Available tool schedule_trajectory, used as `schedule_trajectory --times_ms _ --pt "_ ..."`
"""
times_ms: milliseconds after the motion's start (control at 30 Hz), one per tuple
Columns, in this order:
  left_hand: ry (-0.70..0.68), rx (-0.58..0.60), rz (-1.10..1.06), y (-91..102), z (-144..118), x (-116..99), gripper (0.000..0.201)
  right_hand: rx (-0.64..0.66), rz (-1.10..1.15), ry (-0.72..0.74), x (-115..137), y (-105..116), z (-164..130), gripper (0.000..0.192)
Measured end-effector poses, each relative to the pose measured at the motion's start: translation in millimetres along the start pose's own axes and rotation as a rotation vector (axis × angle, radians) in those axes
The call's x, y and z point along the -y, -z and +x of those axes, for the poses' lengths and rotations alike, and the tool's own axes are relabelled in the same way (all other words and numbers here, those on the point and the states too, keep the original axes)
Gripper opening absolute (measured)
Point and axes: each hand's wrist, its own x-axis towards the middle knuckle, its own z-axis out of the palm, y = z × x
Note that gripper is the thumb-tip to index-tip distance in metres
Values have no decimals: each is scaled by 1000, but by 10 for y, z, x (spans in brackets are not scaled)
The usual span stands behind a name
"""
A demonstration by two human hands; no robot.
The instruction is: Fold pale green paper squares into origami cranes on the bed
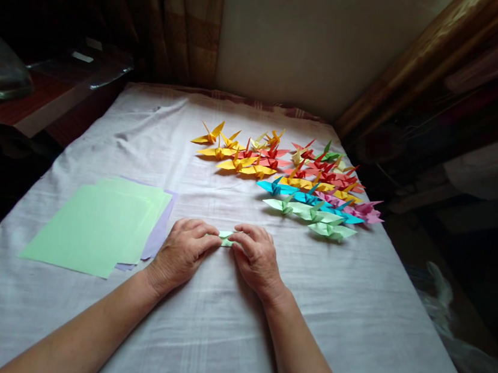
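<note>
A small folded piece of light green paper (225,238) is held between both hands near the middle of the table. My left hand (184,251) pinches its left end between thumb and fingers. The right end sits in the closed fingers of my right hand (257,259). Fingers cover much of the paper, so its full folded shape is hidden. To the left of my left hand lies a loose stack of square light green sheets (90,224), with purple sheets (159,233) showing from beneath.
Several folded paper cranes (276,190) in yellow, red, blue, pink and green stand in rows at the back right. A white cloth (194,337) covers the table. Left of it is a dark red wooden surface (55,99); curtains (183,21) hang behind.
</note>
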Motion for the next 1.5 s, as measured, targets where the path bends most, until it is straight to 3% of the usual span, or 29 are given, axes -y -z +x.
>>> schedule_trajectory --times_ms 200,733,1167,1500 --pt "-72 8 6 50 16 -6 20 76 -49 56 84 70 42 14" --pt "2 -8 65 18 19 4 18 -5 -102 118 63 14 62 16" --pt "132 1 18 -28 59 10 17 8 -115 -63 143 -64 144 12" --pt "150 -39 84 -66 58 18 15 -31 -156 -64 120 -91 133 10"
